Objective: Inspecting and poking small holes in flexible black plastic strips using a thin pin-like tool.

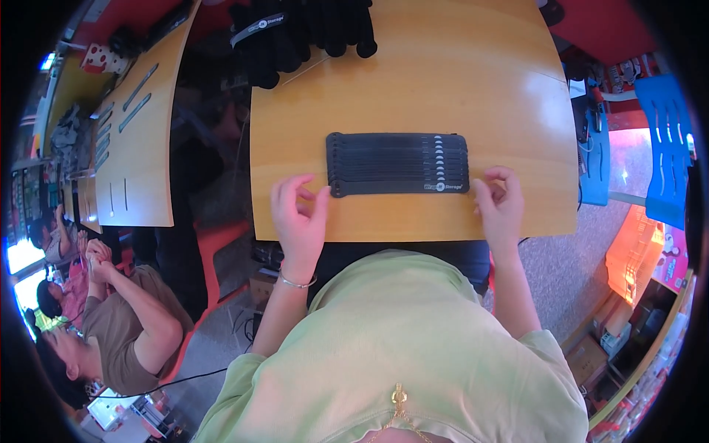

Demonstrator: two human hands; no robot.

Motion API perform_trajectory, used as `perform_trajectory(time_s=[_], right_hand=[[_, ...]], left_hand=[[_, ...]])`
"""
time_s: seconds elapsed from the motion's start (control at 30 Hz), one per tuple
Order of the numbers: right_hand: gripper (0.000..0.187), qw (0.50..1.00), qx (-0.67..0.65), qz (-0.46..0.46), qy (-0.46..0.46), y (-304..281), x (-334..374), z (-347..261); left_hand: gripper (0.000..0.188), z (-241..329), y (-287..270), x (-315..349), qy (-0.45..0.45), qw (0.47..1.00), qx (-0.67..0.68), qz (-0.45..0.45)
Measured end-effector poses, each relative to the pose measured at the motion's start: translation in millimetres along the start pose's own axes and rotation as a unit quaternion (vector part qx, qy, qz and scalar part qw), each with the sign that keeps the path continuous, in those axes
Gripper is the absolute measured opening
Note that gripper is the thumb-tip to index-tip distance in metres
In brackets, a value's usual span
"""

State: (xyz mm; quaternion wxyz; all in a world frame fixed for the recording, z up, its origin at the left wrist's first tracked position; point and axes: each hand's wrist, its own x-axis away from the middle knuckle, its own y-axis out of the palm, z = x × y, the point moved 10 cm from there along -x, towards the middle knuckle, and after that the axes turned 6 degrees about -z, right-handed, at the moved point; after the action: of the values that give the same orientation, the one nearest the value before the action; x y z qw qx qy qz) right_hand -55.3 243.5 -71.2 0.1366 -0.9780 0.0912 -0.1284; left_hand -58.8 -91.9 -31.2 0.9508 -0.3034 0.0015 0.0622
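Several black storage straps [384, 164] lie flat on the wooden table in front of me, overlapped in a neat rectangular stack with pale printed labels lined up toward the right end. At the stack's lower left corner is my left hand [299, 218], its thumb and fingers apart and nothing in them. Beyond the right end hovers my right hand [503, 207], fingers loosely bent, thumb apart, also holding nothing. Both hands are close to the straps, but neither seems to grip them.
A heap of black straps [295, 40] sits at the table's far left edge. The wooden table [443, 81] ends just before my body. To the left, a seated person [136, 325] works near another table [151, 162] with straps on it. Blue panels [661, 148] stand at the right.
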Motion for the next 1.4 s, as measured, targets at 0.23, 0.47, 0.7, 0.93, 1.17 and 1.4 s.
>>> perform_trajectory(time_s=[0.23, 0.47, 0.7, 0.93, 1.17, 1.4], right_hand=[[0.061, 0.863, 0.383, -0.011, -0.328, 65, 8, -109], [0.076, 0.77, 0.541, -0.123, -0.314, 113, -1, -78], [0.066, 0.813, 0.502, -0.087, -0.283, 100, -18, -68], [0.077, 0.801, 0.466, -0.122, -0.356, 124, 4, -86], [0.078, 0.82, 0.463, -0.124, -0.311, 104, -1, -88], [0.068, 0.844, 0.412, -0.109, -0.326, 87, -2, -76]], left_hand=[[0.065, 74, 45, -14, 0.231, 0.926, -0.284, -0.094], [0.074, 53, 81, -25, 0.233, 0.897, -0.334, -0.17], [0.071, 74, 92, -28, 0.259, 0.876, -0.372, -0.162], [0.066, 73, 112, -23, 0.286, 0.856, -0.384, -0.193], [0.069, 89, 79, -26, 0.268, 0.865, -0.4, -0.143], [0.073, 68, 83, -22, 0.272, 0.878, -0.35, -0.182]])
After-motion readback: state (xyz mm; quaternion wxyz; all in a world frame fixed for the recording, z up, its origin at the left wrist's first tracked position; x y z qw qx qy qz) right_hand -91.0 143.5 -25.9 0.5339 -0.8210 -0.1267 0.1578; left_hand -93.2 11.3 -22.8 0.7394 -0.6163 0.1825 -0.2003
